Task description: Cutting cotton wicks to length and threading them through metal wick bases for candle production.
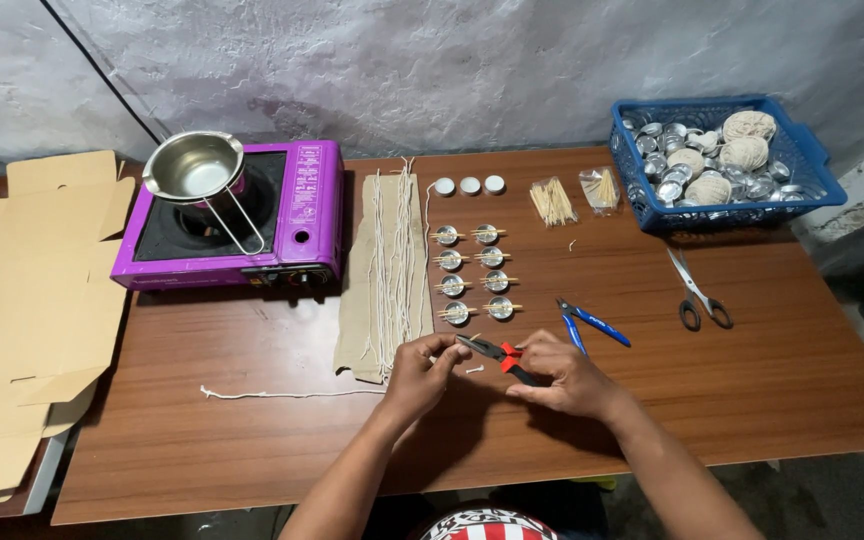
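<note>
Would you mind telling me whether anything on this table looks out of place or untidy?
One loose white string trails across the bare table, left of the left hand, apart from the cut strings laid straight on the cardboard strip. Otherwise things sit in orderly rows.

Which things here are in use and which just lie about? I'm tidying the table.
In use: left hand, right hand, red pliers, wick piece.
Lying about: blue pliers, scissors, stove, basket, cardboard.
</note>
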